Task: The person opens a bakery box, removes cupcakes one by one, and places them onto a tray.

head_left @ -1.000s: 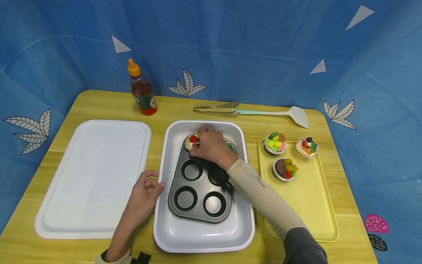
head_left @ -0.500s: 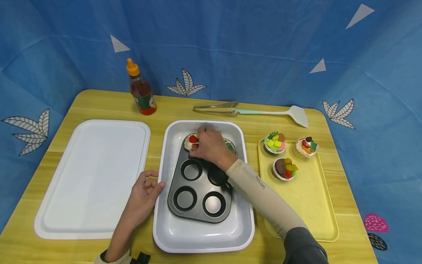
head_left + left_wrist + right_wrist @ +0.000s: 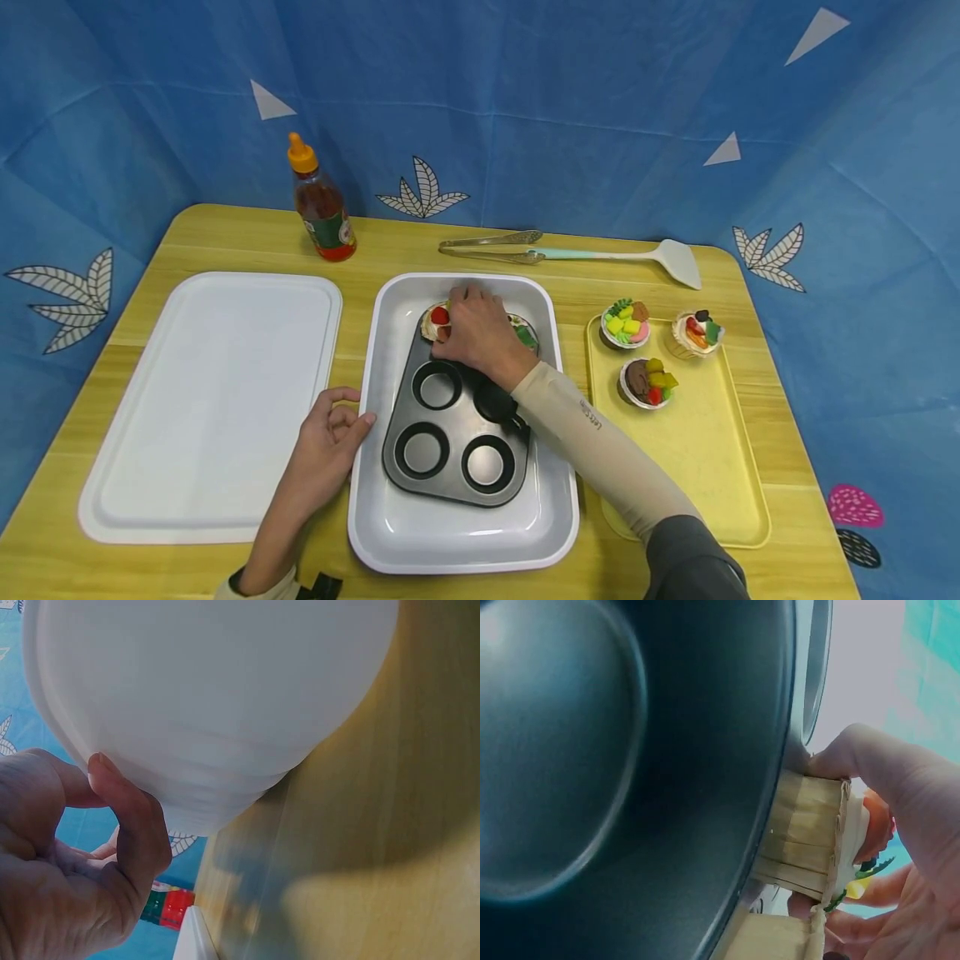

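My right hand (image 3: 483, 333) reaches into the deep white tray (image 3: 462, 542) and pinches a cupcake (image 3: 802, 832) with a pale pleated wrapper and a cream and fruit topping. The cupcake stands at the far end of a dark six-cup muffin tin (image 3: 459, 423). A second cupcake (image 3: 772, 937) sits close beside it, its green topping (image 3: 525, 335) showing past the hand. Most of the held cupcake is hidden by the hand in the head view. My left hand (image 3: 326, 450) holds the tray's left rim, fingers curled against the outer wall (image 3: 210, 712).
Three cupcakes, one with chocolate topping (image 3: 647, 385), stand at the far end of a yellow tray (image 3: 697, 483) on the right. A flat white tray (image 3: 210, 400) lies left. Behind are a sauce bottle (image 3: 324, 208), metal tongs (image 3: 491, 248) and a spatula (image 3: 675, 262).
The right hand stays on the cupcake at the far end of the tin, with only a very slight shift. The left hand keeps its place at the tray's rim.
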Demonstrator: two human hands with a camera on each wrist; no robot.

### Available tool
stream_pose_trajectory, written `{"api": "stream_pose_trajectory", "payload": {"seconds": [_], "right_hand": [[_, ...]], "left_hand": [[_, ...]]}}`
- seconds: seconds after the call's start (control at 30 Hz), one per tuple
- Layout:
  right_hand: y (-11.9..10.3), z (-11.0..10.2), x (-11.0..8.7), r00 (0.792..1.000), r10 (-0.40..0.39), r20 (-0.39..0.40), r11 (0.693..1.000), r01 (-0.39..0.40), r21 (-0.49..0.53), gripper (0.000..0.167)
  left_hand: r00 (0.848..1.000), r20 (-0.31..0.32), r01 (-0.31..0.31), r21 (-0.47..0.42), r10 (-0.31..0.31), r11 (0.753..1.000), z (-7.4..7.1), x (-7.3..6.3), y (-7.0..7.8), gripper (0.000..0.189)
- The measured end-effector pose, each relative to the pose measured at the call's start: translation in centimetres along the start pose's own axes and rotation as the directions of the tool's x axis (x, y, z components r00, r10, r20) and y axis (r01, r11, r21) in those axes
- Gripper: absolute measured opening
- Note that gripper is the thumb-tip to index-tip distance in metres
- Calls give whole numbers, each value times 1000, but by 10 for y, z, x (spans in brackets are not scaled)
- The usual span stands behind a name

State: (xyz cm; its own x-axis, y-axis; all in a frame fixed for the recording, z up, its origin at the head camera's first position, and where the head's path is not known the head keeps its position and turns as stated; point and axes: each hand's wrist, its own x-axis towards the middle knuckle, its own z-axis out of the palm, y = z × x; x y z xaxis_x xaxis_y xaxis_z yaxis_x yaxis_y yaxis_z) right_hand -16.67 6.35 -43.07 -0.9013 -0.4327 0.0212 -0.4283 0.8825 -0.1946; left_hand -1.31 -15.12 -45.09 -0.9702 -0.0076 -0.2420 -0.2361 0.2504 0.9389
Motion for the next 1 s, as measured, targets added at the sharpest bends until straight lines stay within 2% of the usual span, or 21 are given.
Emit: {"api": "stream_pose_trajectory", "payload": {"seconds": [0.17, 0.47, 0.7, 1.0], "right_hand": [[1, 1, -1, 1000, -11, -23, 1000, 11, -6, 57], [2, 0, -3, 999, 6, 39, 996, -10, 84, 48], [1, -2, -2, 998, 22, 61, 995, -28, 99, 48], [1, -4, -3, 997, 31, 66, 991, -39, 126, 38]], "left_hand": [[1000, 2, -2, -2, 2, 1000, 0, 0, 0, 38], [1000, -2, 3, 3, -3, 1000, 1, 0, 0, 38], [1000, -8, 6, 2, -6, 1000, 1, 0, 0, 37], [1000, -10, -5, 1, 5, 1000, 1, 0, 0, 37]]}}
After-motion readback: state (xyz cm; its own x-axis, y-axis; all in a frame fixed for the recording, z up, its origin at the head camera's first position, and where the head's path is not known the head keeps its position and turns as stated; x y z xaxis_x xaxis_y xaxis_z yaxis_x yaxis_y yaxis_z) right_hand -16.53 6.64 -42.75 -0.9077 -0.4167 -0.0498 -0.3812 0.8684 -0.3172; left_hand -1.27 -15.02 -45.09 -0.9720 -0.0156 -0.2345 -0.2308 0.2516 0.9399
